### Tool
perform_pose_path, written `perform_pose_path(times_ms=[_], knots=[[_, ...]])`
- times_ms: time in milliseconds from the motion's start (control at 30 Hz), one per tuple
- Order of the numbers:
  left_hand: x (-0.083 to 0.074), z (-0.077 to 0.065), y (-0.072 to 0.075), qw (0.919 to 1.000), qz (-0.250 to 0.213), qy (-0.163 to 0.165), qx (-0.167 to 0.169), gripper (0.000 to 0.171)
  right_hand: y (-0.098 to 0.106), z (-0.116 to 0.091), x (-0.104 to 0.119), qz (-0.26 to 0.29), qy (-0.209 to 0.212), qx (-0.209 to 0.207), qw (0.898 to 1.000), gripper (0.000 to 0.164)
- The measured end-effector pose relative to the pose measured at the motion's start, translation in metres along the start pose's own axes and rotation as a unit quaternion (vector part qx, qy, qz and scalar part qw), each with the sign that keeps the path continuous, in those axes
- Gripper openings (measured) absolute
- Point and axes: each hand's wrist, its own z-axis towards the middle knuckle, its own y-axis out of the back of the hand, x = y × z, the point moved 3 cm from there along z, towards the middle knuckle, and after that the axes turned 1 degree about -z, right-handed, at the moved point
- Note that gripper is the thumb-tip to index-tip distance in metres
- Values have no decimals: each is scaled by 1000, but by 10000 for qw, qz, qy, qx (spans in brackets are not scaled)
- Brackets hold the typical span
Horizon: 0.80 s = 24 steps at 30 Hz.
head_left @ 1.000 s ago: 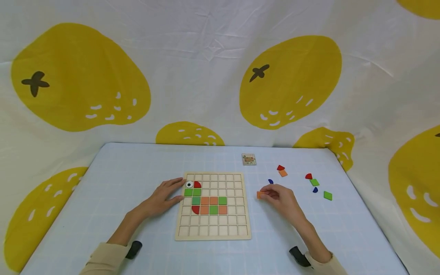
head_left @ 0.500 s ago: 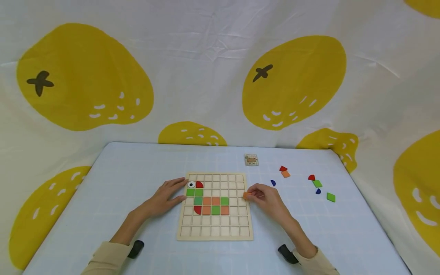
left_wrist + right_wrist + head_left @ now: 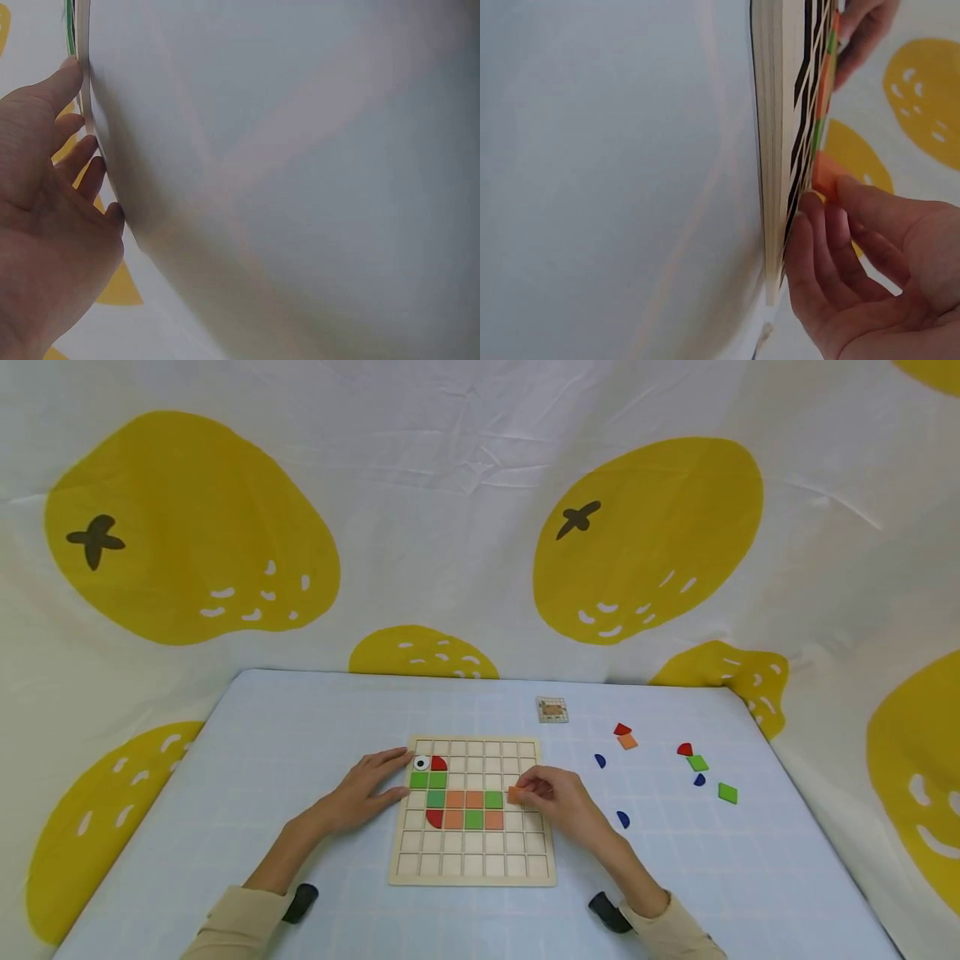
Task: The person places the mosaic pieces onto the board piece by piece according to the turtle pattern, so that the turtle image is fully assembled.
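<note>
Right hand pinches an orange tile over the board.
Left hand, fingers spread, touches the board's side; between the hands, its squares hold coloured tiles and an eye piece.

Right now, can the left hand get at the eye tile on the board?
Probably yes. The left hand touches the left edge of the board, close to the eye tile, and nothing covers that tile. The right hand, pinching an orange tile, is well to the right.
</note>
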Motion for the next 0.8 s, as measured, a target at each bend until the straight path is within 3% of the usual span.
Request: perform_pose_path(times_ms=[533,800], knots=[[-3,0,1,10000,33,46,4,63,-1,3,-1,-198,120,298,9993,8],[-4,0,2,9999,36,124,23,64,-2,3,2,-440,348,249,9981,9]])
